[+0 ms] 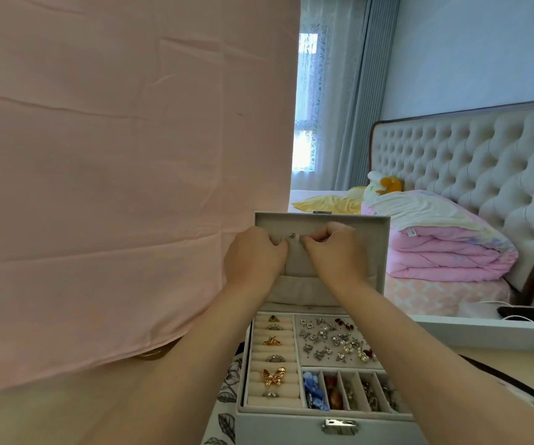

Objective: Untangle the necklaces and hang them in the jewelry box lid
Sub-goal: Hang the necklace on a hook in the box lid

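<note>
L hand (pixel 254 256) & R hand (pixel 334 252) curled, lid hook (pixel 292 236) betw. fingertips (pixel 309 242); we can't tell if gripping a necklace. None seen hung yet; hanging prob. underway.

Your left hand (pixel 254 255) and right hand (pixel 333 252) are raised against the inside of the upright grey fabric-lined jewelry box lid (pixel 373 226). Their fingers curl on either side of a small silver metal fitting (pixel 292 235). Whether they pinch a chain is too fine to tell.
</note>
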A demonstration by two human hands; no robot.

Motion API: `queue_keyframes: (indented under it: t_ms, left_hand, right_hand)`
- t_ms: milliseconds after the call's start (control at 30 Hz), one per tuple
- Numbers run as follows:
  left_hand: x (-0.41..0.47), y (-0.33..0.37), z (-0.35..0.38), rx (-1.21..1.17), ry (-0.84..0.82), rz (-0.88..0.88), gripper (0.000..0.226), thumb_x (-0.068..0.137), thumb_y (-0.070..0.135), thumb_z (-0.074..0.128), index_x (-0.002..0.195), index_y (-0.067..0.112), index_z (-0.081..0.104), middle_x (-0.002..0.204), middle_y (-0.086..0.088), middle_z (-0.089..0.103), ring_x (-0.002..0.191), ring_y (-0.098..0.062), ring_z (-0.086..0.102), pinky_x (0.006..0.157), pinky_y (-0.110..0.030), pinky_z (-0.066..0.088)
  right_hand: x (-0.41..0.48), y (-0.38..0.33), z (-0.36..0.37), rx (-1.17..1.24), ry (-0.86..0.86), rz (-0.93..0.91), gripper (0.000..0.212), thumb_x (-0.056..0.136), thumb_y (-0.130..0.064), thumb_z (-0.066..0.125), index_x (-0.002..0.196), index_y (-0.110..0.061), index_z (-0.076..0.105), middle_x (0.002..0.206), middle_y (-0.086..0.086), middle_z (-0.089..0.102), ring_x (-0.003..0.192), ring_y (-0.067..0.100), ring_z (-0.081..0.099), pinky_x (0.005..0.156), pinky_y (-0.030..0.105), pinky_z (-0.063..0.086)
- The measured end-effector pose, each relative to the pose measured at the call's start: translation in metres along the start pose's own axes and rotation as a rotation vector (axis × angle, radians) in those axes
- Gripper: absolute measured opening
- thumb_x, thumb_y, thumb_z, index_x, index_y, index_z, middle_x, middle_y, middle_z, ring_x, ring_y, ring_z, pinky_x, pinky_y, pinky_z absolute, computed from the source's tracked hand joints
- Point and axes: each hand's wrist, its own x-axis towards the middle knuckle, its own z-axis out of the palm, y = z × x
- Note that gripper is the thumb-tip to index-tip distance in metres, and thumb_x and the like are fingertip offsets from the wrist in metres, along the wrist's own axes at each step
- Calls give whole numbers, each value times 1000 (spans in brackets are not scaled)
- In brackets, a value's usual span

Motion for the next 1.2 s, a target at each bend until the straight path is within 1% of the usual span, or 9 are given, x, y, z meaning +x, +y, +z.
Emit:
queue_keyframes:
  t_ms: [233,333,400,467,533,700,833,967,1200]
  left_hand:
    - [-16,-11,1,-202,-212,97,25,95,31,59,74,20,67,80,-1,72,76,-22,67,76,-36,56]
    - [-23,-16,-4,-271,-256,146,16,98,23,56,94,21,72,92,3,72,86,-17,67,81,-33,54]
    - [-28,-20,-8,-237,-287,208,20,100,18,54,106,23,72,100,9,69,94,-9,62,78,-17,46]
    - [-31,-23,-11,-212,-306,256,28,101,12,50,115,23,71,109,10,68,98,-3,58,76,-4,37]
    - [-32,-23,-14,-184,-318,293,32,101,10,48,118,22,72,116,8,69,101,-4,58,80,-7,40]
    - [-35,-29,-13,135,-185,438,31,99,25,50,125,31,66,123,10,63,112,-13,57,90,-35,50]
    - [-39,-38,-2,214,-187,518,38,98,23,49,134,29,58,131,9,54,105,-19,61,81,-36,52]
    - [-40,-42,6,261,-170,546,36,97,22,50,133,23,56,132,6,48,97,-21,62,75,-37,53]
    - [-41,-46,11,311,-170,538,32,95,18,52,126,22,59,114,0,53,87,-24,59,69,-40,54]
  right_hand:
    - [-23,0,-8,-1,-310,123,32,90,-32,68,68,-10,66,64,2,64,63,15,57,57,27,41]
    - [-32,-1,-10,75,-468,206,28,90,-28,63,77,-4,69,64,2,57,63,16,50,63,35,44]
    - [-39,-5,-14,197,-560,267,25,91,-23,59,96,-4,73,78,7,61,73,19,54,66,37,44]
    - [-46,-8,-18,305,-658,290,22,92,-22,58,101,-9,74,85,4,67,75,15,61,65,27,43]
    - [-49,-8,-21,329,-730,279,15,94,-21,61,101,-16,73,85,-2,74,71,4,66,65,20,45]
    - [-46,6,-28,52,-704,243,17,94,-31,67,93,-16,75,81,5,75,65,18,60,62,26,50]
    - [-44,18,-39,-190,-668,169,22,93,-29,68,81,-12,76,67,7,71,53,13,57,59,32,51]
    - [-42,22,-46,-426,-680,85,17,92,-31,70,87,-17,78,79,4,76,73,19,71,71,31,56]
    - [-11,-20,-56,-77,-576,88,10,93,-19,69,94,-11,75,79,-1,77,52,9,58,46,23,45]
